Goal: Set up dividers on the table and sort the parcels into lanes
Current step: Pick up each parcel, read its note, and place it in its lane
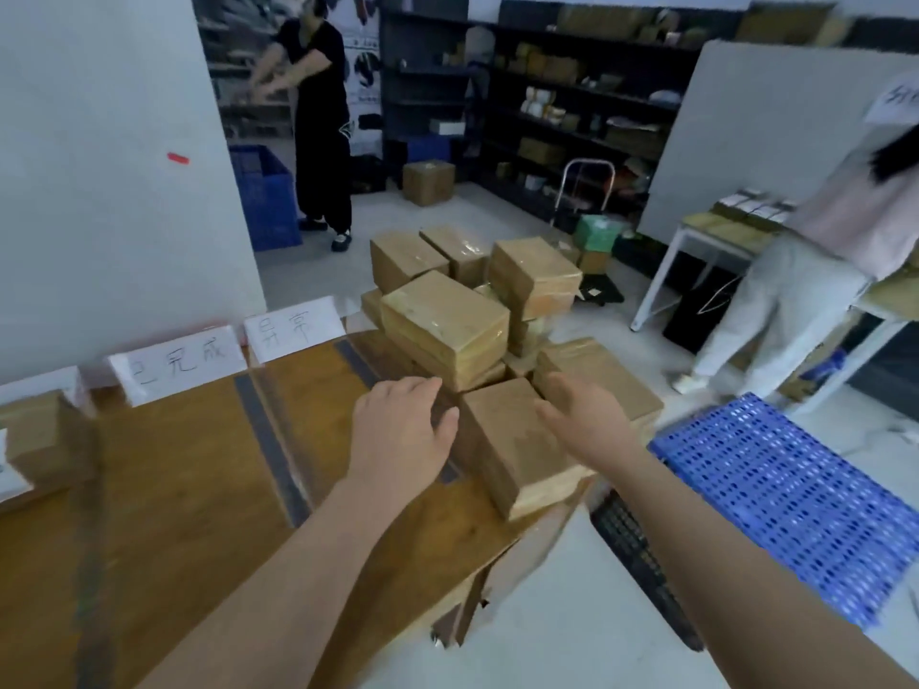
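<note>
Nearest parcel (517, 455) sits at the table's (174, 514) right edge, its near corner right on the lip. Left hand (403, 430) is palm down just left of its top, fingers loosely spread. Right hand (582, 420) is at its right side, fingers straight and relaxed. Neither is closed on it; can't tell if either touches.

Two dark strips (271, 440) run near-to-far across the tabletop, one passing under the left hand. Paper labels (184, 363) stand along the far edge. Second parcel (45, 440) is in the far-left lane.

Stacked parcels (447, 325) crowd the table's far right corner. Right of the table: a strip of bare floor (547, 614), then a black grid (641, 564) and blue pallet (795, 489). Person in black (318, 116) is back left, person in light clothes (795, 300) on the right.
</note>
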`<control>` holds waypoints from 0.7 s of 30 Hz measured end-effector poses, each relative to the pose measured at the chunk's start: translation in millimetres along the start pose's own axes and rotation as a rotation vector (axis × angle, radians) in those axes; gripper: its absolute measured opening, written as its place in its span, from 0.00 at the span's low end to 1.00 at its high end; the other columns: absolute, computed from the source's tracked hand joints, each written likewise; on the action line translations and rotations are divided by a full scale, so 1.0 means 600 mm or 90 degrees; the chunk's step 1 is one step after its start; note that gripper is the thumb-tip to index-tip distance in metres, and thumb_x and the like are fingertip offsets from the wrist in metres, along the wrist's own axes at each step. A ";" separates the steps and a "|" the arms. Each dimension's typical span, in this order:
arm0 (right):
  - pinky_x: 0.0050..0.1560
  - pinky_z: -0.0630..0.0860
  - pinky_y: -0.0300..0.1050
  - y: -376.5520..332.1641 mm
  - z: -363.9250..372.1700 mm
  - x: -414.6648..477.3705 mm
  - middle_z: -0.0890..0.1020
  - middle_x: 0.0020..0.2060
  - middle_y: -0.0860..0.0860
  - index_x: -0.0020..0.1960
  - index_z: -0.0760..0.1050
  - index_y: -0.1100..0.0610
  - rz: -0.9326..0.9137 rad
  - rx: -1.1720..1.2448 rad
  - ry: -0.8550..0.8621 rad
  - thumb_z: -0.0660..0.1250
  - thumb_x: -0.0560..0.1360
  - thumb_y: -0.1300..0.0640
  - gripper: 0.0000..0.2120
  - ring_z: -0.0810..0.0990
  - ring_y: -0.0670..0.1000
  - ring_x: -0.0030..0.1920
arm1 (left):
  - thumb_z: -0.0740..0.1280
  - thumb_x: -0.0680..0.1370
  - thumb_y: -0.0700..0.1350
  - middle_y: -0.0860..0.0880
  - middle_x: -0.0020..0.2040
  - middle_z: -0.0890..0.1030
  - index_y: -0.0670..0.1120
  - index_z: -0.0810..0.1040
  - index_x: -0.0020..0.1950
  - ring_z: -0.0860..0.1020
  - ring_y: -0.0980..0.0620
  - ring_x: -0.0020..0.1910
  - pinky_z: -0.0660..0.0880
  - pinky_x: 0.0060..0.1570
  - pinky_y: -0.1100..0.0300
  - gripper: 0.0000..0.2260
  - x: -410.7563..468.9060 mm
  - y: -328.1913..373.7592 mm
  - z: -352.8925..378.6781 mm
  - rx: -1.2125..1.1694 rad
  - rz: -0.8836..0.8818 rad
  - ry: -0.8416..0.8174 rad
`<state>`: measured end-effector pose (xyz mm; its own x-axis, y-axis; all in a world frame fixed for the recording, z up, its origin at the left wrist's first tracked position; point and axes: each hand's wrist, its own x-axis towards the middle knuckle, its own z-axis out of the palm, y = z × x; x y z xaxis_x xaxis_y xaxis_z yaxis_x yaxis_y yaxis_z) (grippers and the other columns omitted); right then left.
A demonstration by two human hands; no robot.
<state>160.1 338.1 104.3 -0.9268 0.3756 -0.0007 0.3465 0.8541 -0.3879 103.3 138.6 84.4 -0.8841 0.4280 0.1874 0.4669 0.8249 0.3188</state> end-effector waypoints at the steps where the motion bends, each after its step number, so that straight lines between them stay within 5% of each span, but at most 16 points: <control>1: 0.60 0.72 0.48 0.028 -0.011 0.003 0.78 0.63 0.55 0.69 0.70 0.57 0.033 0.013 -0.009 0.62 0.79 0.50 0.21 0.76 0.56 0.62 | 0.57 0.81 0.59 0.51 0.70 0.74 0.51 0.69 0.73 0.71 0.48 0.68 0.68 0.66 0.51 0.23 0.009 0.023 0.012 -0.004 0.008 -0.005; 14: 0.57 0.67 0.44 0.284 -0.027 0.140 0.71 0.69 0.57 0.75 0.61 0.60 0.276 0.195 -0.018 0.59 0.81 0.53 0.25 0.73 0.57 0.65 | 0.58 0.81 0.59 0.48 0.72 0.71 0.48 0.65 0.75 0.69 0.49 0.72 0.70 0.68 0.52 0.26 0.177 0.204 0.192 -0.100 0.035 -0.166; 18: 0.57 0.69 0.49 0.327 -0.007 0.184 0.78 0.53 0.54 0.63 0.72 0.66 0.315 0.266 -0.036 0.59 0.79 0.54 0.18 0.74 0.55 0.57 | 0.59 0.81 0.58 0.45 0.74 0.68 0.44 0.57 0.79 0.67 0.46 0.73 0.68 0.68 0.53 0.31 0.221 0.237 0.238 -0.280 -0.085 -0.295; 21: 0.60 0.71 0.49 0.345 0.001 0.199 0.78 0.60 0.56 0.63 0.76 0.61 0.352 0.383 -0.050 0.58 0.80 0.53 0.17 0.75 0.56 0.60 | 0.61 0.80 0.58 0.45 0.72 0.71 0.43 0.58 0.78 0.71 0.46 0.70 0.70 0.68 0.53 0.32 0.241 0.251 0.268 -0.399 -0.178 -0.345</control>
<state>121.3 559.5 23.1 -0.6604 0.6405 -0.3920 0.6396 0.2064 -0.7405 42.7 384.4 10.0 -0.7800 0.4886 -0.3910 0.0148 0.6390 0.7691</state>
